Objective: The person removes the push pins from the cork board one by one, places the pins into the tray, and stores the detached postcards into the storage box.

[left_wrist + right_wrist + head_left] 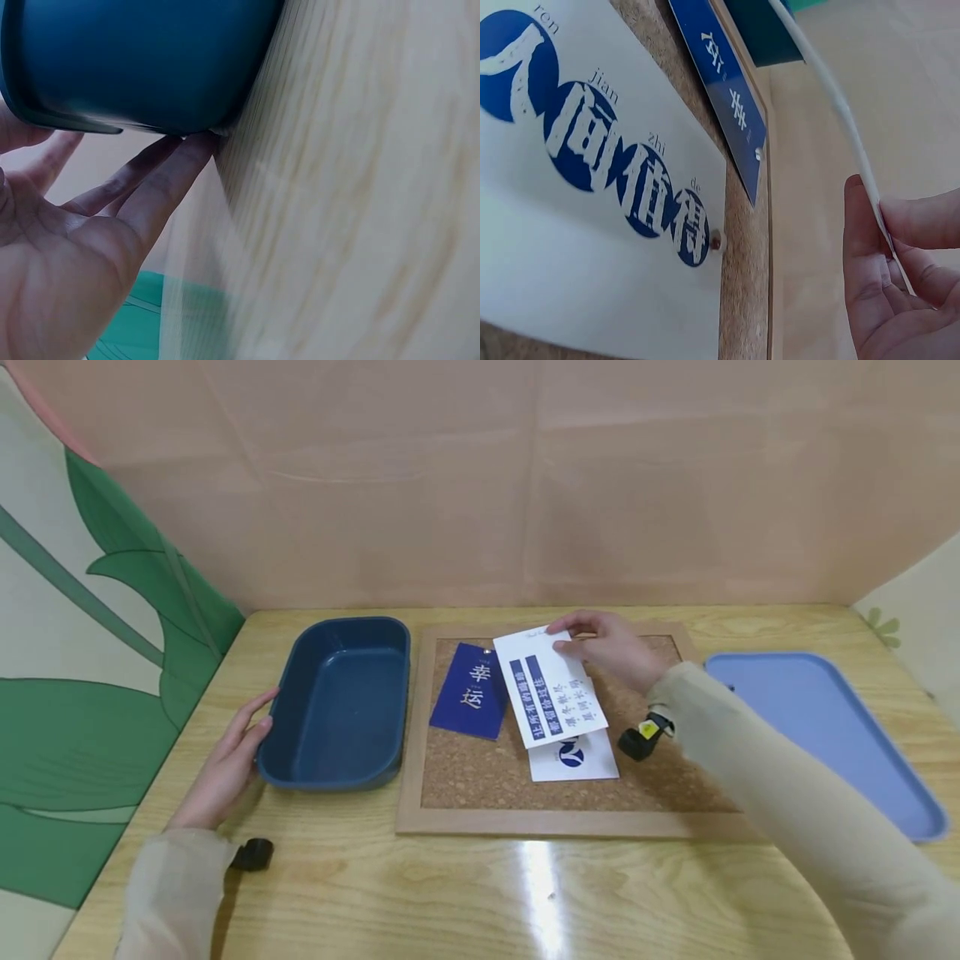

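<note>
My right hand (618, 653) pinches a white postcard (540, 693) by its top edge, thumb on one face and fingers on the other. The postcard is printed with blue-and-white Chinese characters and tilts over another white card (592, 758), covering most of it. In the right wrist view, that lower card lies on the corkboard (465, 785) with a pushpin (717, 241) at its edge. Beside it lies a dark blue card (456, 702), a small pin (760, 154) at its end. My left hand (228, 768) rests with extended fingers against the side of a dark blue bin (348, 718).
The wood-framed corkboard lies flat on a wooden table (390, 893). To its right is a light blue tray (787, 710), partly behind my right sleeve. A pinkish covering (480, 510) rises behind the table, and a leaf-patterned panel (82, 743) borders the left.
</note>
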`<state>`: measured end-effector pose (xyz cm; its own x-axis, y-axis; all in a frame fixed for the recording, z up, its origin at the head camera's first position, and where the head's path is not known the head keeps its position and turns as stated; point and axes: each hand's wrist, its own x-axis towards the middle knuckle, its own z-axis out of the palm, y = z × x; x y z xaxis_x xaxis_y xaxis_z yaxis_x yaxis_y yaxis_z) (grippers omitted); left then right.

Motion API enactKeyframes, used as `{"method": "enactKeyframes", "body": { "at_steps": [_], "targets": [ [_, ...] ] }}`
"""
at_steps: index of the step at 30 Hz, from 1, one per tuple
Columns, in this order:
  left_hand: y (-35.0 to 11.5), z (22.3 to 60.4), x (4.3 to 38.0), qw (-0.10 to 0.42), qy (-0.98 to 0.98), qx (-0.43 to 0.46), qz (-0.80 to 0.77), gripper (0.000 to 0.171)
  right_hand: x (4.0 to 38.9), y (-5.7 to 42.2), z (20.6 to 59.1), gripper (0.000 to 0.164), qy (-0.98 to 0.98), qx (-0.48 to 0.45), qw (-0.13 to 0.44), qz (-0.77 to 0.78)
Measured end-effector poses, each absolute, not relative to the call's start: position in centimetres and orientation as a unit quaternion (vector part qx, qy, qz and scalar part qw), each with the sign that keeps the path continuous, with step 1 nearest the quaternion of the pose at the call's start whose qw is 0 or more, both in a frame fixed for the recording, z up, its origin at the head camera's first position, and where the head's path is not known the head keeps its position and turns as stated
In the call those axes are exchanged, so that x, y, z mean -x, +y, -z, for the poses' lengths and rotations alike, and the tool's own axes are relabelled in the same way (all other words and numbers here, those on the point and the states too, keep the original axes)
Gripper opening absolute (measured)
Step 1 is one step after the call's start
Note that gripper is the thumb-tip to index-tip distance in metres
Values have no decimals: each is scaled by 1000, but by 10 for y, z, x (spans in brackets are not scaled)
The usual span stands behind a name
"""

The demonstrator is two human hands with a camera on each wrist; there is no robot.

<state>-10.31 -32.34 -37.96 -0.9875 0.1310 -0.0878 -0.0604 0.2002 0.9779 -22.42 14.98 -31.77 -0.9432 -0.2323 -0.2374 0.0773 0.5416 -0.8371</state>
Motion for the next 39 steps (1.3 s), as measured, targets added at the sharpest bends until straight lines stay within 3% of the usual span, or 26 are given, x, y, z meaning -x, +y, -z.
{"method": "enactKeyframes", "body": {
  "at_steps": [39],
  "targets": [
    [-321,380,103,72,756,-25,-650,52,234,93,309,28,831,34,173,528]
  ]
}}
